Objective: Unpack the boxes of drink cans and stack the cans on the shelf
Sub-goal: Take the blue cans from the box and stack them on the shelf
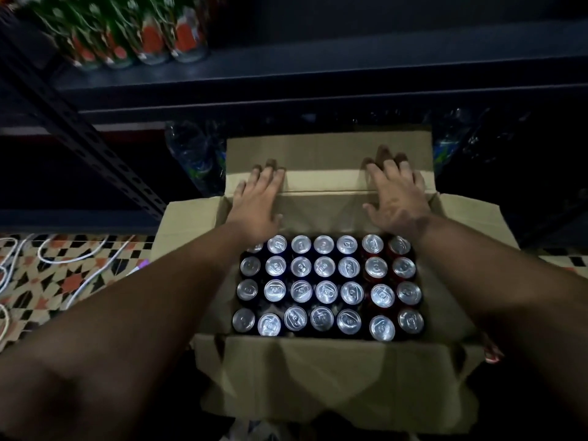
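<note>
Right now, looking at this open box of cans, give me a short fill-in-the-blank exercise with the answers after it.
1. Both hands, left and right, press flat on the box's far ____.
2. The cans stand in ____ rows.
3. The cardboard box sits on a patterned ____ floor.
4. The bottles stand on the ____ above the box.

Answers: flap; four; tile; shelf

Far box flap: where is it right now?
Head view, centre: the far flap is folded back toward the shelf, both hands, left and right, pressing flat on it, cans just below.

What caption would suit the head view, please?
Both hands press back the far flap above cans.
</note>
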